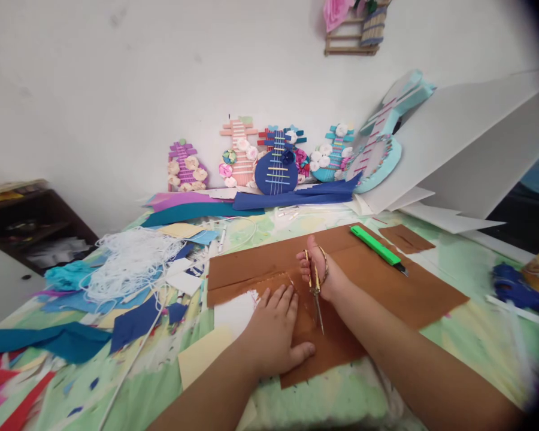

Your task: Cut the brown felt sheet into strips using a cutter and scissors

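My left hand [276,326] lies flat with spread fingers on a brown sheet [377,281]. Beneath that hand a white piece [233,314] and a cream piece [206,353] show at the sheet's left edge. In my right hand [321,269] is a pair of gold-handled scissors [315,290], its handle loops around my fingers and thumb. The blades point down toward me over the sheet and look closed. A green box cutter [375,245] rests on the sheet's upper right part, beside a small brown piece [407,238].
A tangle of white cord [130,263] and coloured scraps cover the left side. Along the wall stand several decorated toy instruments, among them a dark blue one [276,170]. Large white boards [467,137] lean at right, near a blue glue gun [518,290].
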Demonstrator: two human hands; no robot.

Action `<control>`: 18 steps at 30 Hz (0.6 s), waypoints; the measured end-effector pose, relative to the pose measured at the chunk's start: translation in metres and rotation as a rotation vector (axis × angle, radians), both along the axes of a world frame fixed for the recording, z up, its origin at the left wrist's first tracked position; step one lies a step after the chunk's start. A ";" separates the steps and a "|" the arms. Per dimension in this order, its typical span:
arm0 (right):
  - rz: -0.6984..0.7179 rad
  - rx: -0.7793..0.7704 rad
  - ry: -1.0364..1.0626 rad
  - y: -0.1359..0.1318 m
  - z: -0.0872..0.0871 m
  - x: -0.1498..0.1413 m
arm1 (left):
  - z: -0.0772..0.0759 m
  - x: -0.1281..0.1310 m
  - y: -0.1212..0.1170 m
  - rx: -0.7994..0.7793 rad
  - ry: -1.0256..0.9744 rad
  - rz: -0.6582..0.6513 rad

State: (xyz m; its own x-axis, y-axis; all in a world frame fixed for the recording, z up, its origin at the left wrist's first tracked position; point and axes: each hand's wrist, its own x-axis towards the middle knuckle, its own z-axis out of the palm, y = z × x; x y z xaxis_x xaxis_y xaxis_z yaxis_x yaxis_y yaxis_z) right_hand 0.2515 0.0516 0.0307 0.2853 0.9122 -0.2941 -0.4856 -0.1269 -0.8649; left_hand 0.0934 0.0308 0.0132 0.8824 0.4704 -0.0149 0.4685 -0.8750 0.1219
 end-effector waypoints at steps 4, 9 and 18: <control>0.031 -0.140 -0.079 0.004 -0.003 -0.002 | 0.001 0.000 0.000 -0.001 0.004 0.005; 0.072 -0.230 -0.134 0.005 -0.001 -0.009 | 0.003 -0.001 -0.001 -0.023 0.002 0.001; 0.064 -0.185 -0.209 0.000 0.002 -0.016 | 0.008 -0.002 -0.001 -0.038 -0.020 0.015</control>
State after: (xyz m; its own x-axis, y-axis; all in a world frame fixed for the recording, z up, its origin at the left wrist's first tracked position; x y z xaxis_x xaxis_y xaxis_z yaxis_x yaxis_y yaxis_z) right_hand 0.2353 0.0517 0.0330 0.3007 0.8665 -0.3986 -0.2854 -0.3170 -0.9045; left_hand 0.0913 0.0296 0.0215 0.8754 0.4832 -0.0154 0.4789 -0.8623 0.1645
